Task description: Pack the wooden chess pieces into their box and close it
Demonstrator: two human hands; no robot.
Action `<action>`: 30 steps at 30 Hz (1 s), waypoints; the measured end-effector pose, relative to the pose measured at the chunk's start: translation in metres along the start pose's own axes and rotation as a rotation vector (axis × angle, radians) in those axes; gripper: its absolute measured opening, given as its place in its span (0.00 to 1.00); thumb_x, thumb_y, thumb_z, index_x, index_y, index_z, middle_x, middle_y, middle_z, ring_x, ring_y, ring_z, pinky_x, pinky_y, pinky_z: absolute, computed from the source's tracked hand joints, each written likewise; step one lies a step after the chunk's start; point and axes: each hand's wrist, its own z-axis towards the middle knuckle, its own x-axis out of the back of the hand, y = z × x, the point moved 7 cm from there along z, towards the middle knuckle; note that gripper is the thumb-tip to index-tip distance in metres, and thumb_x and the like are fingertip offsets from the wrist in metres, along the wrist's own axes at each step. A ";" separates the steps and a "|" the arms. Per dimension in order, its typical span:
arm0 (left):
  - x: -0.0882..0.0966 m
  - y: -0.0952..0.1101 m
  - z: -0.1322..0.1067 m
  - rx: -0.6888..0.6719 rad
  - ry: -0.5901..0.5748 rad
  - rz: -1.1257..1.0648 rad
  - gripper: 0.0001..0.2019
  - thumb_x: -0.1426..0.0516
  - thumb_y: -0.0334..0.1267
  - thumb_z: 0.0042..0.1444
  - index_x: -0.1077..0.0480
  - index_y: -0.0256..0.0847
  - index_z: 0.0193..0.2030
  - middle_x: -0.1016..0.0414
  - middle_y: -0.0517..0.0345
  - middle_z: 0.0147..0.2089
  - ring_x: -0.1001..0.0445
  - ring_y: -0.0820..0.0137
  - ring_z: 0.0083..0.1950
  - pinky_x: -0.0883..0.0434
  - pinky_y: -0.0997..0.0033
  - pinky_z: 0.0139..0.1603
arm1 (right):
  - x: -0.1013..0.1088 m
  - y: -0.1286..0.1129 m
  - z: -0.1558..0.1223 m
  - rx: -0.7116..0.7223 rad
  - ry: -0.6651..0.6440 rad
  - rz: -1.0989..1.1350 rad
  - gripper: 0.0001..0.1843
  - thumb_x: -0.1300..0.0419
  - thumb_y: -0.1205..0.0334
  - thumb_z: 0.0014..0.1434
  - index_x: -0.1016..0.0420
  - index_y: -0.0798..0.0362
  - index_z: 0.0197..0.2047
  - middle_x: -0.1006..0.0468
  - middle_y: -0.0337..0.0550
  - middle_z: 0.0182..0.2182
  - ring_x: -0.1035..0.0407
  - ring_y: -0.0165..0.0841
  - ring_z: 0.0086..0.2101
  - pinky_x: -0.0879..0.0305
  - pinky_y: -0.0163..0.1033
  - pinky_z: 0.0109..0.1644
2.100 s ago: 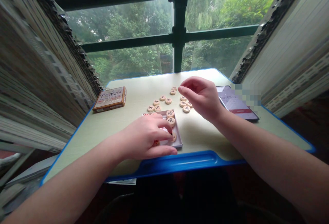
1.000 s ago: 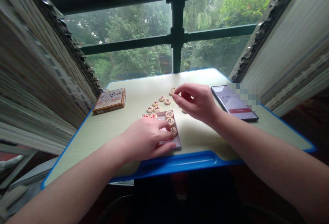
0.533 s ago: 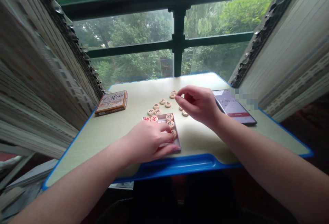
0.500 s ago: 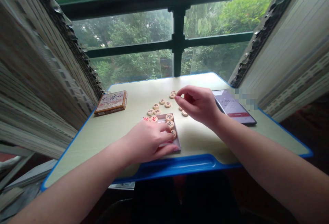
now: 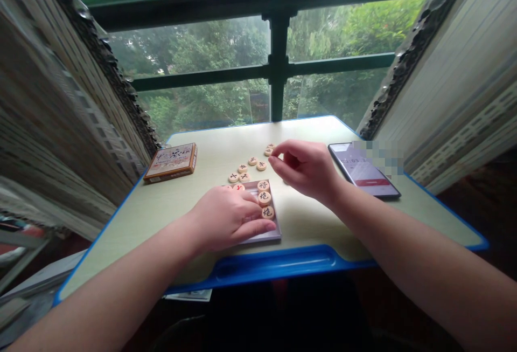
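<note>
My left hand [image 5: 228,220] lies flat over the left part of a shallow grey tray [image 5: 270,235] near the table's front edge, with its fingertips beside three round wooden chess pieces [image 5: 264,199] lined up in the tray. My right hand [image 5: 307,168] hovers just behind the tray with thumb and forefinger pinched together. What the pinch holds is hidden. Several loose chess pieces [image 5: 246,168] lie in a curved row on the table, left of that hand's fingertips.
A brown printed box [image 5: 172,161] lies at the table's left. A phone [image 5: 363,171] with a lit screen lies at the right. The pale table has a blue rim [image 5: 274,263]. Stacked books wall both sides, and a window is behind.
My right hand has drawn back from the far loose pieces toward the tray, still pinched. My left hand stays on the tray. The view has shifted slightly.
</note>
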 end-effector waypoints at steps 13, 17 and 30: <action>-0.005 -0.008 -0.001 0.064 -0.051 0.043 0.27 0.61 0.52 0.65 0.27 0.40 0.33 0.25 0.56 0.30 0.29 0.71 0.31 0.38 0.73 0.31 | -0.001 -0.001 0.000 0.011 -0.010 -0.010 0.06 0.42 0.63 0.55 0.29 0.53 0.27 0.38 0.31 0.15 0.46 0.24 0.19 0.46 0.32 0.26; -0.004 -0.011 -0.001 0.061 -0.013 0.033 0.31 0.67 0.53 0.65 0.28 0.39 0.32 0.25 0.54 0.30 0.29 0.70 0.30 0.38 0.73 0.29 | 0.000 -0.001 0.000 0.021 -0.004 -0.008 0.06 0.42 0.63 0.55 0.29 0.53 0.27 0.39 0.31 0.15 0.46 0.24 0.19 0.46 0.33 0.26; 0.017 -0.056 -0.013 0.271 0.437 -0.502 0.33 0.63 0.53 0.65 0.26 0.36 0.25 0.24 0.53 0.25 0.31 0.73 0.25 0.35 0.72 0.31 | -0.001 0.049 0.008 -0.173 -0.107 -0.248 0.09 0.43 0.60 0.54 0.25 0.55 0.27 0.34 0.35 0.16 0.44 0.25 0.20 0.48 0.33 0.27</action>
